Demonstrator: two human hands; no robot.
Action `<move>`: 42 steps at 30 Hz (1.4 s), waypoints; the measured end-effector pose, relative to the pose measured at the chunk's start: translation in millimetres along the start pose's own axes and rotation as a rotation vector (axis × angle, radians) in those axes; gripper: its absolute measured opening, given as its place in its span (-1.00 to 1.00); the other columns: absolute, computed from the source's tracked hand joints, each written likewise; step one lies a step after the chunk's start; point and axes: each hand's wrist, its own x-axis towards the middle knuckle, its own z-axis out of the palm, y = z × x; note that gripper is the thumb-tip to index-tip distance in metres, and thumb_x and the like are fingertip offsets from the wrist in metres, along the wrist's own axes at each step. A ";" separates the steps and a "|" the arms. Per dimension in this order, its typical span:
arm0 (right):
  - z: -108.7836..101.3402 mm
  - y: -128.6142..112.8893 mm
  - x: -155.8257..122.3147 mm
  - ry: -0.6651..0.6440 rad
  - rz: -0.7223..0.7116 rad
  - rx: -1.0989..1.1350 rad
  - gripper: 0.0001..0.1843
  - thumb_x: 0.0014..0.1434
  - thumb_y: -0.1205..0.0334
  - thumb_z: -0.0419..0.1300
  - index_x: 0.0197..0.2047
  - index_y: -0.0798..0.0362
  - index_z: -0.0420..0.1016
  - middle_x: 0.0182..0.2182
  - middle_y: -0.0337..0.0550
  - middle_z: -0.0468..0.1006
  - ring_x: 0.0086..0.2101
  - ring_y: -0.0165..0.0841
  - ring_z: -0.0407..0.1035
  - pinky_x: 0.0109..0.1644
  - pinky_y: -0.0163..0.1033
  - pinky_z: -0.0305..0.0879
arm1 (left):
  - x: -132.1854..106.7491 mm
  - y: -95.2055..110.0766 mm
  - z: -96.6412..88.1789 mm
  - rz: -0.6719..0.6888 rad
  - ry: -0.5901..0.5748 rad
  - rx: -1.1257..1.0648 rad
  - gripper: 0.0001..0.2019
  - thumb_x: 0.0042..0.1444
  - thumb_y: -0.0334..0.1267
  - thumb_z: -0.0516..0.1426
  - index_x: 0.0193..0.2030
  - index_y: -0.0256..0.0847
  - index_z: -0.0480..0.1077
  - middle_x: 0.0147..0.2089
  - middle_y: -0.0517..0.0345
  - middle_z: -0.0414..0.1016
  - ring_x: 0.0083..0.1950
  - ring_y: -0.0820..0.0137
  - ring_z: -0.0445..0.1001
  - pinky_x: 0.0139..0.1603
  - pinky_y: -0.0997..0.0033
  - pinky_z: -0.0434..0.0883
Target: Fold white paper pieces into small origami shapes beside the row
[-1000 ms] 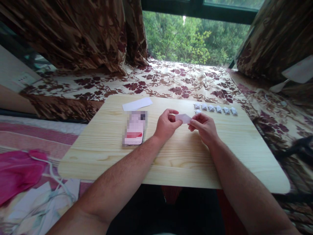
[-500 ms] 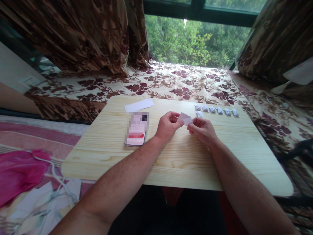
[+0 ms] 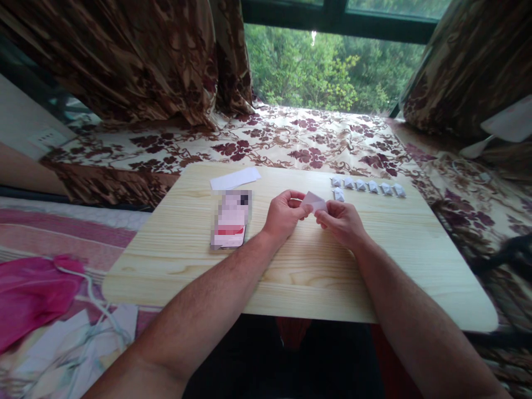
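Observation:
A small folded piece of white paper [image 3: 313,201] is held between my two hands above the wooden table. My left hand [image 3: 286,210] pinches its left side, thumb in front and fingers behind. The thumb and fingers of my right hand [image 3: 341,220] close on its lower right corner. Just beyond my right hand, several small folded paper shapes [image 3: 361,186] stand in a row, with one more paper shape [image 3: 339,194] in front of the row's left end.
On the table [image 3: 166,266], a phone [image 3: 229,221] with a blurred screen lies left of my hands, and a white paper strip [image 3: 235,178] lies behind it. Cables and white papers [image 3: 78,343] lie on the bedding at lower left. A patterned cloth [image 3: 307,138] covers the window ledge.
My right thumb and fingers have shifted slightly left along the paper's lower right edge. My left hand keeps its pinch. The view has moved very slightly.

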 end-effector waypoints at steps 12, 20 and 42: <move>4.2 2.6 1.4 0.133 -0.079 0.194 -0.75 0.03 0.13 0.37 -0.27 0.04 0.45 -0.47 -0.25 0.52 -0.49 -0.43 0.35 -0.43 -0.30 0.26 | -1.8 -2.3 -3.9 0.091 -0.015 0.165 -0.71 -0.04 -0.16 0.32 -0.20 -0.26 0.49 -0.46 0.15 0.53 -0.48 0.46 0.42 -0.48 0.49 0.33; 4.8 13.8 2.4 0.207 -0.125 0.209 -0.77 -0.02 0.10 0.39 -0.33 0.01 0.49 -0.41 -0.19 0.55 -0.42 -0.34 0.42 -0.34 -0.21 0.40 | -4.6 -3.7 -2.4 0.127 -0.028 0.280 -0.72 -0.02 -0.13 0.31 -0.22 -0.27 0.56 -0.43 0.12 0.56 -0.46 0.46 0.44 -0.43 0.46 0.36; 6.7 15.0 3.3 0.205 -0.149 0.085 -0.60 -0.04 0.03 0.42 -0.17 -0.03 0.47 -0.30 -0.15 0.58 -0.35 -0.30 0.47 -0.36 -0.22 0.38 | -4.8 -4.9 -0.3 0.078 -0.179 0.143 -0.66 -0.09 -0.15 0.36 -0.18 -0.30 0.58 -0.25 0.00 0.64 -0.27 0.34 0.57 -0.20 0.37 0.48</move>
